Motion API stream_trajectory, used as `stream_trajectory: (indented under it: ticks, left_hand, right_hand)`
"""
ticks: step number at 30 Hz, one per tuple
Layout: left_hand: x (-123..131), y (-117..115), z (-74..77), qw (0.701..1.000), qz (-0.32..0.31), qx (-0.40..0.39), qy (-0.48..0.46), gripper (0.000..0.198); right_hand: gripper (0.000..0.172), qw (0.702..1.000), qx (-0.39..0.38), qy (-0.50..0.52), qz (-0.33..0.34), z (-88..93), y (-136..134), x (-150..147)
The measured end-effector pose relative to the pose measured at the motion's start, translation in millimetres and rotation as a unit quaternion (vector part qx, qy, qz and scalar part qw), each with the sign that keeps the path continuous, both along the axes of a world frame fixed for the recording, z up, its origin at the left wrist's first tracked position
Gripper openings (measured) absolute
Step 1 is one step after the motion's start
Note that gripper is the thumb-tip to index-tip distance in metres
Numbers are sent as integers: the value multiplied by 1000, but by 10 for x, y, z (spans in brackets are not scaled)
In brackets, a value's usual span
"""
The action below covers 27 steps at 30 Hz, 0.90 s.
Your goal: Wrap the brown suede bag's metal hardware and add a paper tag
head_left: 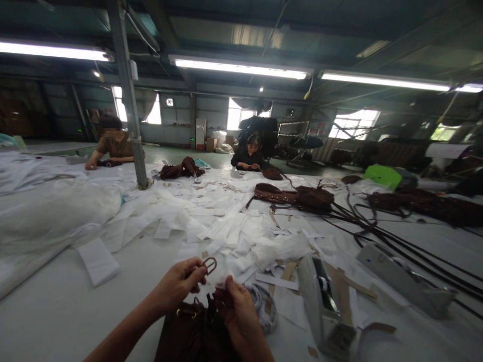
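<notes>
My left hand (189, 279) pinches a small brown loop (212, 265), which sticks out past the fingertips; I cannot tell whether it is cord or metal. Close beside it, my right hand (238, 306) has thumb and fingers pressed together on a thin, whitish, translucent piece (222, 279). Below both hands lies a dark brown bag (181, 337) with gold-coloured metal fittings (193, 315) near its top edge. The right hand and forearm cover part of the bag, and its lower end runs out of view.
Loose white paper pieces (222, 226) litter the table (143, 281). Two grey tape dispensers (315, 286) stand at right, near a coiled grey cable (269, 311). Brown bags (298, 197) with long straps (396, 241) lie farther back. A metal post (130, 100) rises at left. Two people (247, 157) sit across the table.
</notes>
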<state>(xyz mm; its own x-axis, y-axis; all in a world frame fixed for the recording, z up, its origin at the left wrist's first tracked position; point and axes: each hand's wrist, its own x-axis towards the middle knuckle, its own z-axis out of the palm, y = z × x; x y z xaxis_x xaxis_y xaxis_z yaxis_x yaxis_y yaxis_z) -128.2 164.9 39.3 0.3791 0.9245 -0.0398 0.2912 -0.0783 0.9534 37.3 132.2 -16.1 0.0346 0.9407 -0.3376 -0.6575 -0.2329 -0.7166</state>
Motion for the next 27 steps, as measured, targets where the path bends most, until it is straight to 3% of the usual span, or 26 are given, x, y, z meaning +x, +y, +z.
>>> stream_trajectory:
  ticks: [4,13,21,27]
  left_hand:
    - [19,-111,78,1000,-16,8,-15,33]
    - [56,-229,109,999,-39,7,-5,39]
    - [83,-275,111,998,-63,14,12,39]
    - [99,-260,51,1000,-12,4,28,35]
  right_hand:
    - [37,998,-4,56,-9,74,-24,17]
    - [30,997,59,51,11,207,-109,19]
    - [30,996,64,64,2,187,-107,-7]
    - [29,995,74,68,17,148,-111,-20]
